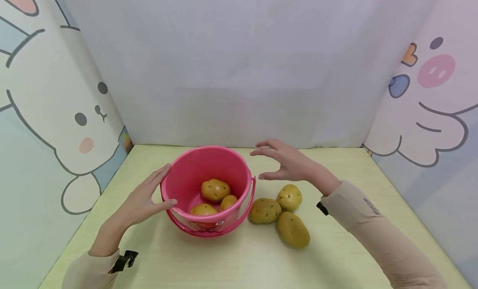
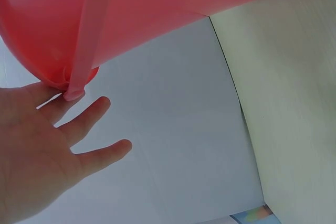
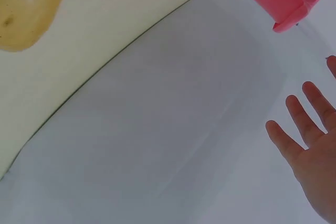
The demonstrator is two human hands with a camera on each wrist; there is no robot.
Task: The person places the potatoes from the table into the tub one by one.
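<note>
A pink bucket (image 1: 201, 161) stands on the table with a few potatoes (image 1: 215, 190) inside it. My left hand (image 1: 139, 202) rests against its left rim, fingers spread and mostly straight along the outside, thumb at the near rim. The left wrist view shows those fingers beside the hinge of the bucket's handle (image 2: 93, 35). To the right of the bucket, my right hand (image 1: 289, 162) hovers with spread fingers and nothing in it. Below that hand, three potatoes lie close together: a round one (image 1: 289, 197), an oval one (image 1: 264, 210) and a longer one (image 1: 293, 230).
The pale yellow table (image 1: 179, 268) meets a plain white back wall (image 1: 239, 73). Side panels with cartoon animals, a rabbit figure (image 1: 56, 110) at left and a white figure (image 1: 440, 98) at right, border it. The pink handle hangs down the bucket's near side.
</note>
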